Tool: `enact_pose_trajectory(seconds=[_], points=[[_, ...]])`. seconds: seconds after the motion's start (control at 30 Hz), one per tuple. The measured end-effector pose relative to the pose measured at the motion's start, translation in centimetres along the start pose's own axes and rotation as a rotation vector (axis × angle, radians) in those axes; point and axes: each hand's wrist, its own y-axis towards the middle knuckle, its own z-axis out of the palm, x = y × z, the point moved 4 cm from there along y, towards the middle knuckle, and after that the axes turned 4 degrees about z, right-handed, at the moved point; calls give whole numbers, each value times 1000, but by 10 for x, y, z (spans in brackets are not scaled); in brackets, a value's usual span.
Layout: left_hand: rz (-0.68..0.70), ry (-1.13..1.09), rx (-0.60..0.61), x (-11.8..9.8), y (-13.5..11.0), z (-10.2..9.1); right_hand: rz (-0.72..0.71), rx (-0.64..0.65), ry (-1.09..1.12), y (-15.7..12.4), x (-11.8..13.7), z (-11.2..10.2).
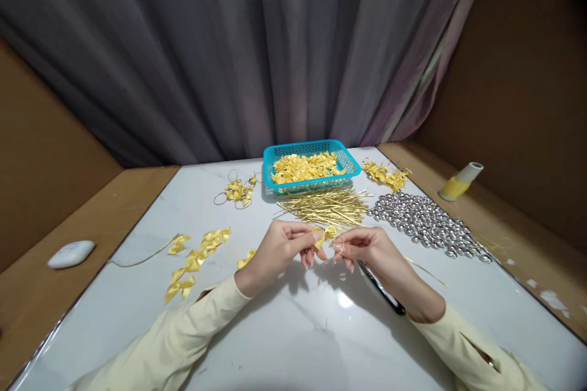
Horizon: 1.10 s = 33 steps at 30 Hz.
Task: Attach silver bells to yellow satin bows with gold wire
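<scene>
**Bow [326,233] Pinched Between Two Hands, In Front of the Basket [266,168]**

We see the left hand [288,247] with thumb and forefinger pressed together on one side of the bow, no gap left between them but the satin. The right hand [372,249] has its thumb and forefinger closed to a fine pinch at the bow's other side, where a thin tie [343,245] curves out of the fingertips (we cannot tell whether it is fastened to the bow). Both hands are raised over the table [275,336], on the near side of the basket. Under the right wrist, nearer us than the basket, lies a slim black tool [395,304], partly hidden.

Just in front of the basket we find a heap of gold ties [325,206]. The basket itself holds loose yellow bows [302,168]. Right of it sits a cluster of tied bows [387,176], and nearer us on that side spreads a mass of silver beads [422,220]. Left of the basket we see a smaller looped cluster [238,192]; nearer us on that side, a straggling row of bows [195,259].

Farther out, a white oval case [71,254] lies well to the basket's left and a yellow-and-white tube [461,182] well to its right, both on brown board [137,186]. Behind the basket hangs a grey curtain [298,43].
</scene>
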Motion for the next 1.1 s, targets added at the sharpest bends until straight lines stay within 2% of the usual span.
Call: enact_pose_trajectory(seconds=[0.27,0.67,0.9,1.1], points=[[-52,-33,10,10,4,-3,-38,-24,-91,5,-2,0],[-74,3,36,5,2,-1,-59,-101,-182,1,2,-1],[-101,-73,67,4,2,0,-139,-182,-263,-7,8,0],[-73,-35,81,2,1,1,-162,-199,-295,-9,11,2]])
